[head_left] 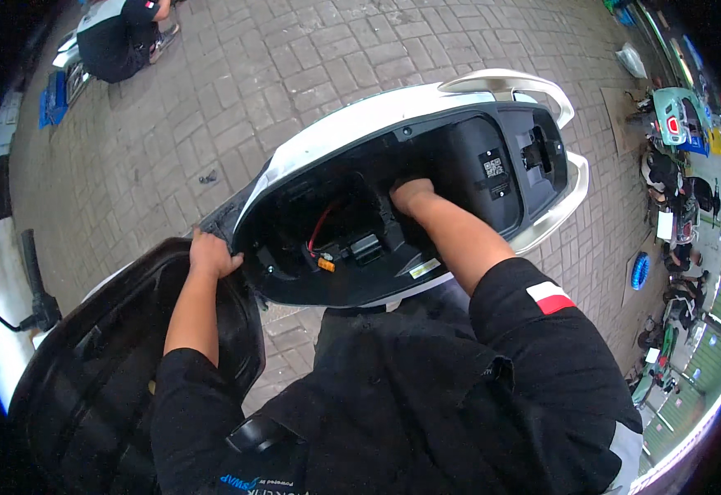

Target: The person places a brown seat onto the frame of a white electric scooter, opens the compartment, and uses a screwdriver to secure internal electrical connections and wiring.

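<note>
A white scooter body lies before me with its black underseat compartment uncovered. The black seat, swung up on its hinge, shows its underside at the left. My left hand rests on the hinge end between seat and compartment, thumb apart from the fingers. Deep inside the compartment is my right hand; its fingers are hidden in shadow against the floor or wall. Between the hands, a red cable, an orange connector and a black box-like part sit in the compartment.
Pale grab rails curve round the scooter's tail. A handlebar grip stands at far left. Another person crouches on the brick paving, upper left. Several scooters, one with a mint-green tail, line the right side. A blue ring-shaped object lies there.
</note>
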`<state>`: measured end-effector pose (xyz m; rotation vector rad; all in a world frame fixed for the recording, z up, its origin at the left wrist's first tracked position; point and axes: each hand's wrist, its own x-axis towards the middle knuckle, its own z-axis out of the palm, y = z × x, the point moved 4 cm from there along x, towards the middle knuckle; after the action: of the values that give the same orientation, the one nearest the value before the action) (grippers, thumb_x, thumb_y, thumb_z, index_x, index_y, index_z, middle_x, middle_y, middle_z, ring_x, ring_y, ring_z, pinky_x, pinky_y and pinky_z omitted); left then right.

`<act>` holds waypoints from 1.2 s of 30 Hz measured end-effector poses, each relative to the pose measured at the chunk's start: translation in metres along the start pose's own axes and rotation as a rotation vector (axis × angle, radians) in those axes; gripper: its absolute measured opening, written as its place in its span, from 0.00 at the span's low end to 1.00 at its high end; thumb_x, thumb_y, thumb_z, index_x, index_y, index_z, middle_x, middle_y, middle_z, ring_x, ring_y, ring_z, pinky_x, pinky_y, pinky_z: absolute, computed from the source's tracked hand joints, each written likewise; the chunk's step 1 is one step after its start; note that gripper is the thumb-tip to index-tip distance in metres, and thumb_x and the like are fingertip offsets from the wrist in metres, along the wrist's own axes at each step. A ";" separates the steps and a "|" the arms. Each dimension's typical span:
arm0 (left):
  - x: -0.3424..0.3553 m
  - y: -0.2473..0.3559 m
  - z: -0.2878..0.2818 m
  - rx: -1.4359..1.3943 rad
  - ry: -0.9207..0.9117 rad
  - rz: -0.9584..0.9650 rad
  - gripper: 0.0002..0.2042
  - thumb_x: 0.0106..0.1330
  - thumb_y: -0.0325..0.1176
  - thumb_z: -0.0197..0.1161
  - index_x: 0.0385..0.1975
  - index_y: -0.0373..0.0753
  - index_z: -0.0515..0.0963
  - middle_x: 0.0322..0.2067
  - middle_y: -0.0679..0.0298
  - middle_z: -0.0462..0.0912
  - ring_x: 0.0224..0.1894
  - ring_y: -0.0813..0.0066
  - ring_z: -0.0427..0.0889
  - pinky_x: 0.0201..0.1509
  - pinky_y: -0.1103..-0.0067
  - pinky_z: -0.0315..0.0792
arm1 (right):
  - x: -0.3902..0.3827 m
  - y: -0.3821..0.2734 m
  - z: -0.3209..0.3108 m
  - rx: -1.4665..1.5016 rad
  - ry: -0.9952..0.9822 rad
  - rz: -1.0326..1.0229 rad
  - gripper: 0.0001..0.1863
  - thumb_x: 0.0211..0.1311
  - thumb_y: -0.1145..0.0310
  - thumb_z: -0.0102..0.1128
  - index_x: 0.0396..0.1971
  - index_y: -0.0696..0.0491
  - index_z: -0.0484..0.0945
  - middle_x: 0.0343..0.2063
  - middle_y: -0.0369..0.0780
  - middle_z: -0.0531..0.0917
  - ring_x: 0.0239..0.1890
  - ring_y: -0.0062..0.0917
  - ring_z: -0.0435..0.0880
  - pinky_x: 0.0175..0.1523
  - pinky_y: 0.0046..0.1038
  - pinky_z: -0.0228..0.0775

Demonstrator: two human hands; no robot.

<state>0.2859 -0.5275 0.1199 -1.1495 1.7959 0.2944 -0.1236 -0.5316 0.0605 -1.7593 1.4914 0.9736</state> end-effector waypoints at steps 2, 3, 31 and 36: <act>0.000 0.002 -0.002 -0.003 0.006 0.000 0.35 0.60 0.66 0.50 0.41 0.35 0.85 0.43 0.52 0.85 0.54 0.59 0.79 0.71 0.62 0.51 | -0.005 0.004 -0.003 -0.011 -0.020 0.008 0.17 0.68 0.67 0.49 0.51 0.51 0.81 0.55 0.42 0.80 0.57 0.36 0.80 0.54 0.39 0.75; 0.000 0.002 -0.003 -0.009 -0.002 0.003 0.35 0.60 0.66 0.50 0.41 0.35 0.85 0.43 0.52 0.85 0.54 0.59 0.79 0.71 0.62 0.51 | -0.003 0.007 -0.001 -0.015 -0.029 0.005 0.17 0.68 0.67 0.49 0.51 0.51 0.81 0.55 0.42 0.80 0.57 0.36 0.80 0.54 0.39 0.75; 0.009 0.001 0.001 -0.028 -0.060 0.009 0.35 0.61 0.66 0.48 0.43 0.35 0.84 0.46 0.51 0.83 0.55 0.58 0.78 0.74 0.59 0.45 | 0.029 0.001 0.015 -0.036 -0.360 -0.143 0.22 0.54 0.61 0.62 0.51 0.46 0.82 0.53 0.43 0.81 0.55 0.39 0.81 0.57 0.42 0.72; 0.009 0.003 -0.004 0.000 -0.048 0.017 0.36 0.61 0.66 0.48 0.43 0.35 0.84 0.46 0.51 0.83 0.55 0.58 0.78 0.74 0.59 0.46 | 0.050 0.009 0.031 0.137 -0.332 0.011 0.20 0.56 0.63 0.59 0.50 0.46 0.82 0.53 0.42 0.81 0.54 0.40 0.81 0.57 0.42 0.73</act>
<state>0.2804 -0.5340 0.1138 -1.1186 1.7643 0.3297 -0.1324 -0.5330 0.0016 -1.4145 1.3220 1.0823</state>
